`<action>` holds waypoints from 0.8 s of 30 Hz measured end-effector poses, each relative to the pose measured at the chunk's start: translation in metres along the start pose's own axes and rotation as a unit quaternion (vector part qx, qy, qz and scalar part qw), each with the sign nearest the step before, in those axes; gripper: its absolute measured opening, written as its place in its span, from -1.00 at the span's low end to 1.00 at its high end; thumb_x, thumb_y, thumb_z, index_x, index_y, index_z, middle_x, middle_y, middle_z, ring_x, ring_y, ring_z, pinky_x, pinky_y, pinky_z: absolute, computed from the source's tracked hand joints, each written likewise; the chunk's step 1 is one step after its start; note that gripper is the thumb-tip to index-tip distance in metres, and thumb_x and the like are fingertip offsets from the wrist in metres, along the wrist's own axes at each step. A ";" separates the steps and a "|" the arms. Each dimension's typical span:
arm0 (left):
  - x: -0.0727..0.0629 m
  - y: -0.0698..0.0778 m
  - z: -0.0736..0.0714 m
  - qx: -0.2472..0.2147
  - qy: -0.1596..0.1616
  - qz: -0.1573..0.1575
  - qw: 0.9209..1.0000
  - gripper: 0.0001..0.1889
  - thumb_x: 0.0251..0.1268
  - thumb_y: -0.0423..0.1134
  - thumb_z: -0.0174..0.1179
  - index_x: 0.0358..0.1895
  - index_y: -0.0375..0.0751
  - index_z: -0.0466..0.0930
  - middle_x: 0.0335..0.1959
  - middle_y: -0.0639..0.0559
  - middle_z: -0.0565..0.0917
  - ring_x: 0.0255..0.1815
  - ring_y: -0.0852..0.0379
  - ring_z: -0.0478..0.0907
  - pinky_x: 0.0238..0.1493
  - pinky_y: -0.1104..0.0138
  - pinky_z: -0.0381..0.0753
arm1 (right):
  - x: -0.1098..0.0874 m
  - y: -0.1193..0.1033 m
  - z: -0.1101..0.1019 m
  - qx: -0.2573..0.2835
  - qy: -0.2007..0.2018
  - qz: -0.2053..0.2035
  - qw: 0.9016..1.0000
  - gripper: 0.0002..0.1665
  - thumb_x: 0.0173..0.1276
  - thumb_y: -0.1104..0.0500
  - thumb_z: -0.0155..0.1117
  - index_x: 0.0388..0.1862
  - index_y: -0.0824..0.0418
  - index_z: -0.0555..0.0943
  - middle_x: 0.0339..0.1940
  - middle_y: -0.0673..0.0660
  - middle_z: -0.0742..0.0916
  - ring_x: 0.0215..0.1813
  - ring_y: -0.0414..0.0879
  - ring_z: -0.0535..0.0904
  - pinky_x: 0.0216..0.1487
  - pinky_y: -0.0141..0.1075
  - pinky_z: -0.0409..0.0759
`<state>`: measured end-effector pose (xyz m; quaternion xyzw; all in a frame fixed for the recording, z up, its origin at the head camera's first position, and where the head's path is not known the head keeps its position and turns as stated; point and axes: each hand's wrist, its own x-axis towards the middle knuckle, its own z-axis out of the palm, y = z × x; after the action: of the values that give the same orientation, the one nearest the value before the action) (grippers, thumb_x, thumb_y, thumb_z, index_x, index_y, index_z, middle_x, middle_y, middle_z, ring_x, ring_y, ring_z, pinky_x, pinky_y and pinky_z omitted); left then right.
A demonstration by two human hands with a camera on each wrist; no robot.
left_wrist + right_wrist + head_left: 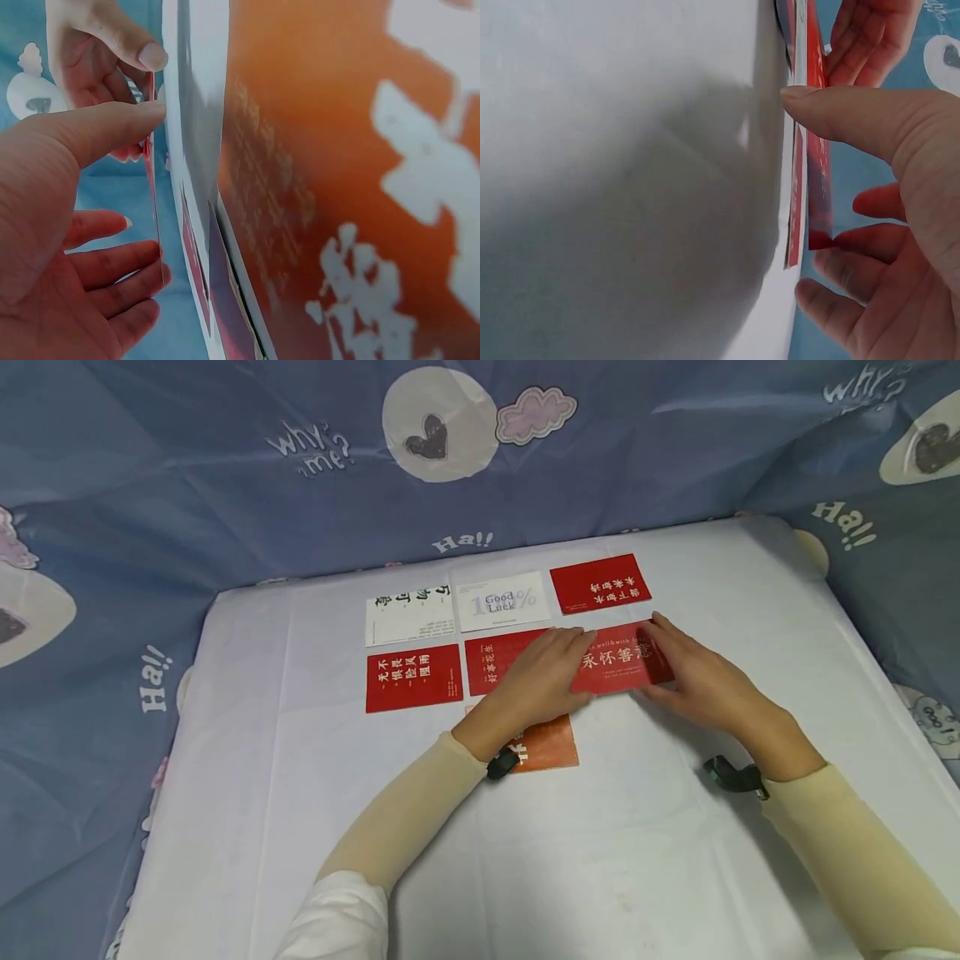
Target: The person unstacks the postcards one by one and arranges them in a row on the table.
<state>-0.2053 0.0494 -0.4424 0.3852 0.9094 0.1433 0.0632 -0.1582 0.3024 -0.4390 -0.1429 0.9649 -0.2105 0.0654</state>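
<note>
Between both hands is a red card [618, 658] with white Chinese characters, held by its opposite ends. My left hand [538, 675] grips the left end, and its thumb and fingers lie at the card's edges in the left wrist view. At the other end my right hand [701, 681] holds the card the same way, thumb on the near edge. In the right wrist view the held card [819, 172] stands slightly above the white tabletop. A red card [498, 658] partly hidden by the left hand lies beside it. Under the left wrist is an orange card [551, 747], partly covered.
Behind the hands lie a white card with black calligraphy [408, 620], a white "Good Luck" card [502, 618] and a red card [596, 592]. Another red card [415, 679] lies at the left. A blue patterned cloth [225, 468] rises around the white table [300, 827].
</note>
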 end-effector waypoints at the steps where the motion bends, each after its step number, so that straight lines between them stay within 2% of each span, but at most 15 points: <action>1: 0.002 0.000 -0.001 0.001 -0.001 0.001 1.000 -0.07 0.30 0.05 0.42 0.63 -0.23 0.20 0.53 -0.15 0.38 0.53 -0.07 0.29 0.60 0.22 0.18 | 0.001 0.001 -0.001 -0.001 -0.002 0.005 1.000 0.22 0.20 0.17 0.63 0.68 0.35 0.10 0.67 0.41 0.20 0.56 0.41 0.25 0.26 0.34 0.52; 7: 0.016 0.001 -0.002 0.008 -0.011 -0.001 1.000 -0.05 0.30 0.07 0.43 0.64 -0.22 0.18 0.54 -0.14 0.37 0.54 -0.05 0.28 0.61 0.24 0.13 | 0.006 0.007 -0.006 0.006 -0.016 0.025 1.000 0.21 0.24 0.17 0.60 0.68 0.38 0.07 0.68 0.41 0.16 0.58 0.41 0.21 0.30 0.33 0.49; 12: 0.026 0.001 0.000 0.005 -0.009 -0.011 1.000 -0.04 0.30 0.06 0.44 0.64 -0.23 0.17 0.54 -0.15 0.38 0.54 -0.05 0.30 0.60 0.24 0.17 | 0.011 0.012 -0.007 0.010 -0.012 0.020 1.000 0.16 0.28 0.17 0.56 0.66 0.43 0.08 0.67 0.43 0.17 0.57 0.42 0.22 0.35 0.34 0.44; 19: 0.031 -0.003 0.002 -0.011 -0.020 -0.032 0.999 -0.03 0.27 0.04 0.46 0.64 -0.22 0.18 0.54 -0.13 0.39 0.53 -0.03 0.29 0.59 0.20 0.20 | 0.018 0.017 -0.005 0.023 -0.028 0.035 0.999 0.11 0.33 0.15 0.51 0.66 0.44 0.09 0.68 0.41 0.16 0.60 0.40 0.18 0.42 0.32 0.37; 24: 0.035 -0.004 0.003 -0.018 -0.029 -0.041 0.999 -0.05 0.28 0.03 0.46 0.64 -0.19 0.18 0.56 -0.12 0.37 0.56 -0.04 0.27 0.60 0.17 0.18 | 0.022 0.020 -0.003 0.030 -0.025 0.039 0.998 0.08 0.34 0.17 0.50 0.65 0.45 0.10 0.67 0.43 0.18 0.59 0.41 0.18 0.44 0.33 0.33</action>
<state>-0.2313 0.0728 -0.4464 0.3503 0.9196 0.1457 0.1022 -0.1842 0.3139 -0.4463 -0.1087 0.9610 -0.2331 0.1021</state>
